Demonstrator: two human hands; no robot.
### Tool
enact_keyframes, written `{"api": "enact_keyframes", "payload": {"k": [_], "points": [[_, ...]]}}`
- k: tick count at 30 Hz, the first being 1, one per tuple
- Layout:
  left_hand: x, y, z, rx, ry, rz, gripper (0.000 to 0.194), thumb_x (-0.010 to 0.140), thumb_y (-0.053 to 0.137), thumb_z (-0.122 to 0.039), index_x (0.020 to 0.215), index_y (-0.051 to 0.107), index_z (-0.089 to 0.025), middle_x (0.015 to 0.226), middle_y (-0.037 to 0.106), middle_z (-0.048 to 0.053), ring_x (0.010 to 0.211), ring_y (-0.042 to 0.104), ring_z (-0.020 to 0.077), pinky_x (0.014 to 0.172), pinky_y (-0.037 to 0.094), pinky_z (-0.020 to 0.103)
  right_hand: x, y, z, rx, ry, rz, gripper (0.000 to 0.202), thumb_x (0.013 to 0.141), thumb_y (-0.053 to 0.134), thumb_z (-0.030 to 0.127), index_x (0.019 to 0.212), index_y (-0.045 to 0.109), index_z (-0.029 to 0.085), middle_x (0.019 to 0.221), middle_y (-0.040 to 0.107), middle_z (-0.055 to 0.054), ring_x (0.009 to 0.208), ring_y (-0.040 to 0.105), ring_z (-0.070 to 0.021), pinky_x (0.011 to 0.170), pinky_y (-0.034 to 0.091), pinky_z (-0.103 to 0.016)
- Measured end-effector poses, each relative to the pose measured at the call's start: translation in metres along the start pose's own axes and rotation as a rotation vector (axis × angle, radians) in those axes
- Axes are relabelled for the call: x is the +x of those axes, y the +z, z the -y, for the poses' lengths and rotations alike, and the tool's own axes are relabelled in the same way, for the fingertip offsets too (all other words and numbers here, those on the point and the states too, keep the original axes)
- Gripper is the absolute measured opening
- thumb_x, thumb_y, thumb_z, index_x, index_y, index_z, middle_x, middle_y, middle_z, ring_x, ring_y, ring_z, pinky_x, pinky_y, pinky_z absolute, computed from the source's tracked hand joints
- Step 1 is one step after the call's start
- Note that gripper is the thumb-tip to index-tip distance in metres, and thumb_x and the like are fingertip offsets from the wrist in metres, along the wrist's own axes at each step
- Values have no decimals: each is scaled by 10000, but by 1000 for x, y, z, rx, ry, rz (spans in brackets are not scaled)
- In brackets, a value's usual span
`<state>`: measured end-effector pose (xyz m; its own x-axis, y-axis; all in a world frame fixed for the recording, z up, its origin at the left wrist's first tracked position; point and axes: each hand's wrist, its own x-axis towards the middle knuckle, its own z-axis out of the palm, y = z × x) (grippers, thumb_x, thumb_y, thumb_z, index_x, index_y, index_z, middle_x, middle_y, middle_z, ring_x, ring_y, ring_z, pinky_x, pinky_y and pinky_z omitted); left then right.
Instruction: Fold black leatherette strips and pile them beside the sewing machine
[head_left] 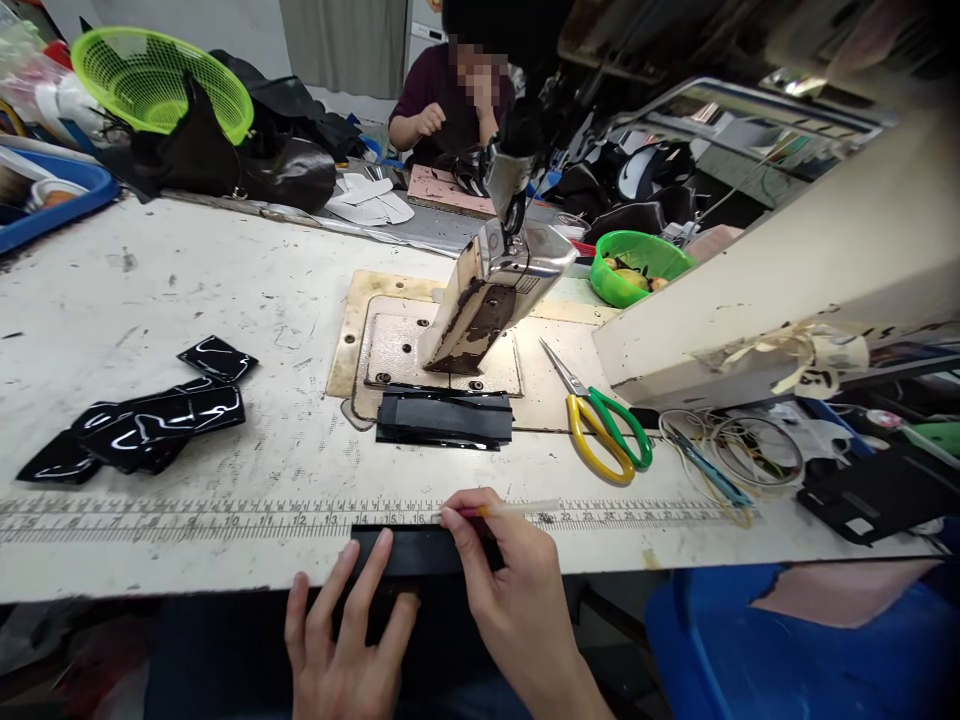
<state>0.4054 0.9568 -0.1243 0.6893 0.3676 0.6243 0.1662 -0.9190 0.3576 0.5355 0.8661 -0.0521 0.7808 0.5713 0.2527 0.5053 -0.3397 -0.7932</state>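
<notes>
Under spread left hand [346,655], at white tabletop [292,265] near edge: narrow flat black leather-like strip [420,553], pressed by fingertips, not gripped. Just right, right hand [517,570] pinches slim pale-and-maroon stick-like tool [525,509]. Step likely positioning or marking along long white ruler scale [262,520] ahead; next move calls for steady strip.

Lime mesh basket [142,85] at back left, blue tray [81,195] near it, green bowl [609,283] of, perhaps, fruit [632,277] farther right.
</notes>
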Motion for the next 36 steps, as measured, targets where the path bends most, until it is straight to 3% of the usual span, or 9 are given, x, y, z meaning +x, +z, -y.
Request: {"api": "enact_keyframes", "payload": {"k": [7,36], "points": [[2,0,-1,6,9,-5,227,1012,529,-234,887,719,-243,1614,368,-32,1523,285,187,1263,122,458,1,0,1,-5,-10,0,129,1010,510,182,955,619,225,872,705,9,791,688,-130,724,490,-208],[1,-1,1,6,22,7,203,1000,547,-228,893,720,-242,1620,361,-22,1525,280,197,1263,120,468,0,1,0,31,19,-10,129,1014,518,217,952,631,223,871,707,6,792,689,-125,723,495,-200]]}}
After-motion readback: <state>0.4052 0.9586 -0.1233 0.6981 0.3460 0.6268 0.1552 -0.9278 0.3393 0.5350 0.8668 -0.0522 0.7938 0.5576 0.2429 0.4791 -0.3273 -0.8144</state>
